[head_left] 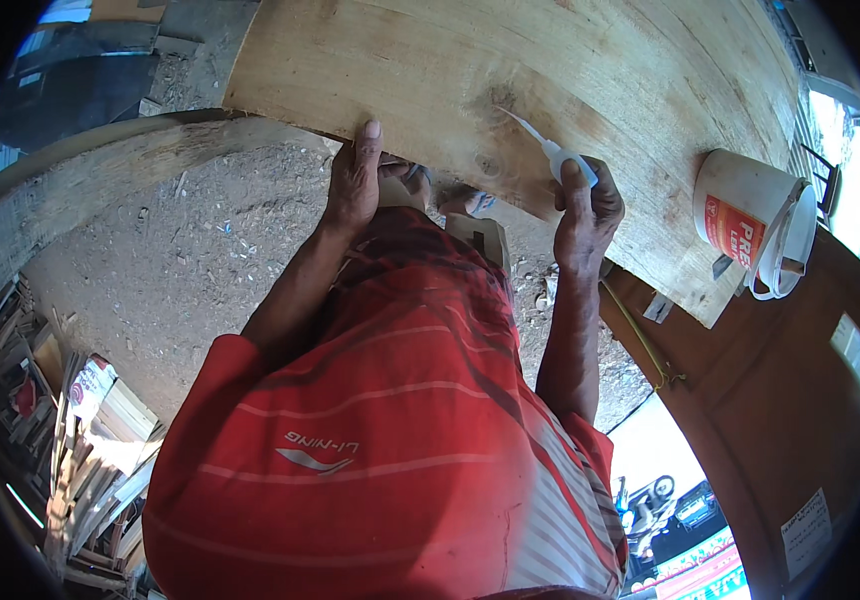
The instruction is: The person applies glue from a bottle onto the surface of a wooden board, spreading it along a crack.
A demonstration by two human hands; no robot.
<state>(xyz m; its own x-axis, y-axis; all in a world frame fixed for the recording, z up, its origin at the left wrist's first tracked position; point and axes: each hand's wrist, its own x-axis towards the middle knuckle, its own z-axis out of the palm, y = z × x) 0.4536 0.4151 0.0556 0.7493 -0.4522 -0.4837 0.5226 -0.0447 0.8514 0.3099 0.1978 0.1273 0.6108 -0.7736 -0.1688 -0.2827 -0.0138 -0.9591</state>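
At lower left, wood scraps (100, 450) are cut off by the dark rim. At upper centre, the left hand (355, 185) grasps the wooden board (380, 60) by its edge, fingers hidden beneath. Rightward, the right hand (590, 210) grips a white squeeze bottle (564, 164), partly covered. At right, a white bucket (755, 185)'s contents seem unreadable.

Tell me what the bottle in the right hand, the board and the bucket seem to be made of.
Bottle: probably plastic, smooth and whitish, judging by its pale, even surface and slender tapering nozzle.
Board: wood, perhaps plywood; grain and dark knots show. It looks unpainted, though a clear coat can't be ruled out.
Bucket: likely smooth plastic, from its even white wall.
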